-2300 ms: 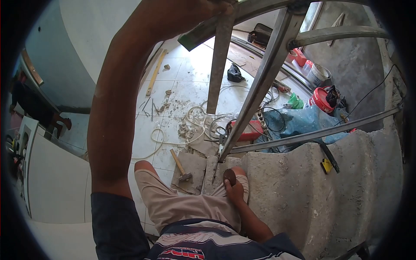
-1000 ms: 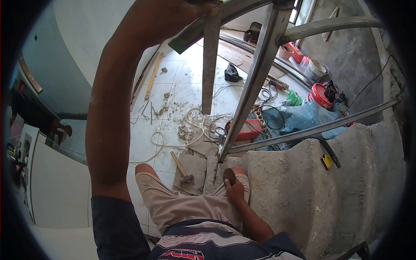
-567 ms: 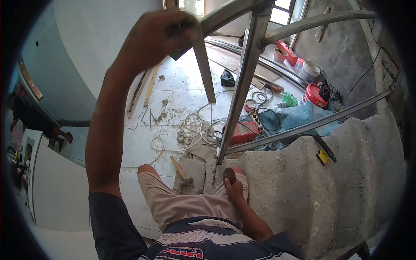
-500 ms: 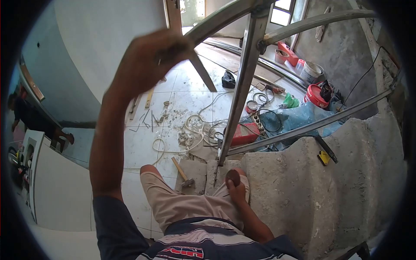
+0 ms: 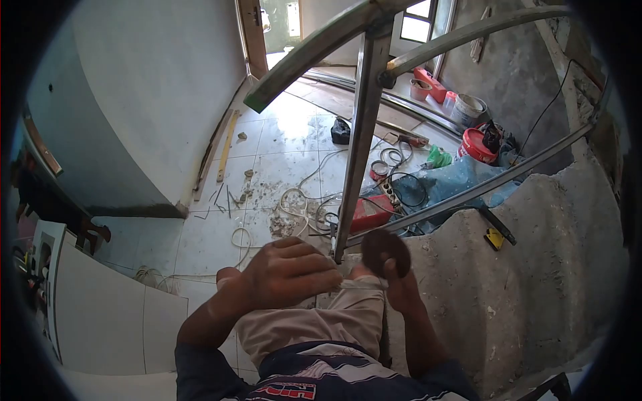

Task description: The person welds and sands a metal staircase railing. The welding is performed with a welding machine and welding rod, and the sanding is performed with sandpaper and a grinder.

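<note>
My right hand (image 5: pixel 399 284) grips a dark, reddish-brown round disc (image 5: pixel 381 250) by its edge, held upright over my right knee. My left hand (image 5: pixel 291 271) is in front of my lap, back of the hand up. Its fingers are bent and pressed together, pointing toward the disc; their undersides are hidden, and I cannot tell what is in them. Just beyond both hands stands the metal post (image 5: pixel 361 140) of a welded railing. The railing's curved top bar (image 5: pixel 314 57) ends in a green-marked tip above the floor.
Rough concrete steps (image 5: pixel 448 287) rise on my right, with a yellow-and-black tool (image 5: pixel 493 239) on one. Cables (image 5: pixel 294 200), rubble and a red box (image 5: pixel 371 212) lie on the tiles. A red bucket (image 5: pixel 476 146) stands by the wall. A person (image 5: pixel 47 194) is at far left.
My left hand has come down from the railing's top bar to my lap, now covering the hammer's place. My right hand has raised the disc slightly and moved right.
</note>
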A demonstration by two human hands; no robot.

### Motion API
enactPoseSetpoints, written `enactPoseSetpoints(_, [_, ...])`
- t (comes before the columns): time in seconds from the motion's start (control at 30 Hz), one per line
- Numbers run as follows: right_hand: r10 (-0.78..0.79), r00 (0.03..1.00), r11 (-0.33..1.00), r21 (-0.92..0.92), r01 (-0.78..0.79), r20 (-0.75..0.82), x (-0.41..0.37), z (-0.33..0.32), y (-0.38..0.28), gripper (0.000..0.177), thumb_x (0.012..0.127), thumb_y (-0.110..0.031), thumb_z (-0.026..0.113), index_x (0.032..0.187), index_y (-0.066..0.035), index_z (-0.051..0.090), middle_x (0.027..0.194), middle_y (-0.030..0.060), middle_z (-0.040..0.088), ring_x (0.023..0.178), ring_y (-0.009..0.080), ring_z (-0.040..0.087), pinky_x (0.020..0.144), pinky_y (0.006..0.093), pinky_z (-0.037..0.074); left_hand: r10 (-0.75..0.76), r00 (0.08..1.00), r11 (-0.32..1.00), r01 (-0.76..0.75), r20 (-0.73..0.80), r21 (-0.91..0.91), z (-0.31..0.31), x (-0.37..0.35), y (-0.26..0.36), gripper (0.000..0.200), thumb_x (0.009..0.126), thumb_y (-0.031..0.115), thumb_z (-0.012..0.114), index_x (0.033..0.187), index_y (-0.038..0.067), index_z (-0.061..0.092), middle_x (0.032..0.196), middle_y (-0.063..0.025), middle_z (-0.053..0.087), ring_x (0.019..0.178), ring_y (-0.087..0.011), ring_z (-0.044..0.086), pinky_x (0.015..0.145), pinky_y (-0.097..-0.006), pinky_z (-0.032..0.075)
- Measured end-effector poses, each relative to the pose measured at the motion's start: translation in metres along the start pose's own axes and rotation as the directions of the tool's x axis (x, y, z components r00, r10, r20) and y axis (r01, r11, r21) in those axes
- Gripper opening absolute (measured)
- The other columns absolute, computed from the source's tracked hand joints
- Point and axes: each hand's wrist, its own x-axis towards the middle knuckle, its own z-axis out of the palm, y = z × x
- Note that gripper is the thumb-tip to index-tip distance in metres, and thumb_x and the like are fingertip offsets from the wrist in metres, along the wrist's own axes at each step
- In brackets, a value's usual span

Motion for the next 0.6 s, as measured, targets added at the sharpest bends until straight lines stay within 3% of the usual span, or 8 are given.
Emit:
enactPoseSetpoints(0.03, [0.105, 0.974, 0.994, -0.033, -0.1, 0.202, 0.0, 0.002, -0.006, 0.056, 0.103, -0.039, 0.049, 0.139, 0.003, 0.044, 0.13, 0.0116, 0.057, 0.118, 0.0196, 0.054, 0.103, 0.0327, 0.041, 0.034, 0.999, 0.998, -0.035, 0.01, 0.053, 0.001, 0.0, 0.002, 0.02, 0.078, 0.017, 0.072, 0.097, 0.012, 0.07, 0.091, -0.0024, 0.068, 0.08, -0.0171, 0.068, 0.068, -0.0311, 0.053])
enactPoseSetpoints(0.17, [0.253, 0.959, 0.958, 0.103, -0.267, 0.13, -0.019, 0.009, 0.004, 0.055, 0.103, -0.04, 0.049, 0.135, 0.004, 0.049, 0.126, 0.0116, 0.059, 0.118, 0.0168, 0.052, 0.102, 0.0315, 0.041, 0.046, 0.999, 0.994, -0.044, -0.019, 0.101, 0.006, -0.005, 0.0, 0.021, 0.076, 0.015, 0.069, 0.097, 0.012, 0.07, 0.092, -0.0014, 0.067, 0.086, -0.0174, 0.068, 0.071, -0.0307, 0.053])
enactPoseSetpoints(0.3, [-0.178, 0.976, 0.968, -0.2, 0.152, -0.124, -0.021, 0.006, 0.006, 0.046, 0.1, -0.035, 0.05, 0.124, 0.003, 0.059, 0.1, 0.0127, 0.067, 0.093, 0.0187, 0.063, 0.079, 0.0334, 0.049, 0.074, 0.997, 0.993, -0.074, 0.009, 0.092, 0.006, -0.004, -0.005, 0.03, 0.075, 0.018, 0.075, 0.104, 0.012, 0.071, 0.107, -0.0066, 0.066, 0.093, -0.0206, 0.067, 0.078, -0.0334, 0.054])
enactPoseSetpoints(0.37, [-0.298, 0.941, 0.928, -0.281, 0.246, -0.158, -0.011, 0.0, -0.001, 0.042, 0.1, -0.032, 0.05, 0.12, 0.003, 0.062, 0.089, 0.0133, 0.069, 0.081, 0.0199, 0.066, 0.069, 0.0341, 0.05, -0.112, 0.985, 0.994, 0.111, -0.131, -0.015, 0.003, 0.003, -0.007, 0.049, 0.072, 0.031, 0.085, 0.116, 0.014, 0.07, 0.123, -0.0152, 0.059, 0.095, -0.0244, 0.067, 0.077, -0.0334, 0.055])
enactPoseSetpoints(0.4, [-0.482, 0.863, 0.845, -0.343, 0.41, -0.155, -0.003, -0.001, -0.011, 0.041, 0.099, -0.03, 0.05, 0.12, 0.003, 0.062, 0.085, 0.0141, 0.068, 0.073, 0.0215, 0.066, 0.064, 0.0343, 0.049, -0.194, 0.974, 0.976, 0.179, -0.119, -0.128, -0.002, 0.002, -0.011, 0.077, 0.067, 0.037, 0.09, 0.133, 0.011, 0.06, 0.132, -0.0182, 0.053, 0.099, -0.0251, 0.066, 0.081, -0.0341, 0.055])
enactPoseSetpoints(0.43, [-0.591, 0.801, 0.737, -0.464, 0.49, -0.093, 0.003, -0.012, -0.009, 0.04, 0.098, -0.028, 0.052, 0.121, 0.003, 0.062, 0.08, 0.0144, 0.066, 0.063, 0.0237, 0.062, 0.057, 0.0354, 0.047, -0.189, 0.975, 0.976, 0.174, -0.118, -0.127, -0.004, 0.004, -0.012, 0.077, 0.067, 0.037, 0.09, 0.133, 0.011, 0.06, 0.132, -0.0182, 0.053, 0.099, -0.0251, 0.066, 0.081, -0.0341, 0.055])
enactPoseSetpoints(0.5, [-0.778, 0.626, 0.455, -0.643, 0.617, 0.05, 0.015, -0.028, -0.015, 0.039, 0.096, -0.026, 0.055, 0.123, 0.001, 0.063, 0.073, 0.0137, 0.064, 0.051, 0.0259, 0.057, 0.049, 0.0373, 0.042, -0.63, 0.775, 0.5, 0.459, 0.056, -0.734, -0.006, 0.007, -0.012, 0.093, 0.066, 0.032, 0.091, 0.144, 0.007, 0.046, 0.131, -0.0167, 0.054, 0.099, -0.0226, 0.065, 0.081, -0.0324, 0.057])
enactPoseSetpoints(0.6, [-0.865, 0.469, 0.212, -0.72, 0.661, 0.176, 0.04, -0.028, -0.053, 0.041, 0.094, -0.027, 0.059, 0.124, 0.0, 0.063, 0.071, 0.0121, 0.063, 0.05, 0.024, 0.056, 0.048, 0.0375, 0.041, -0.704, 0.694, 0.493, 0.63, 0.15, -0.6, -0.023, 0.027, -0.013, 0.089, 0.073, 0.022, 0.087, 0.145, 0.001, 0.038, 0.134, -0.0167, 0.052, 0.098, -0.0206, 0.066, 0.079, -0.0305, 0.057])
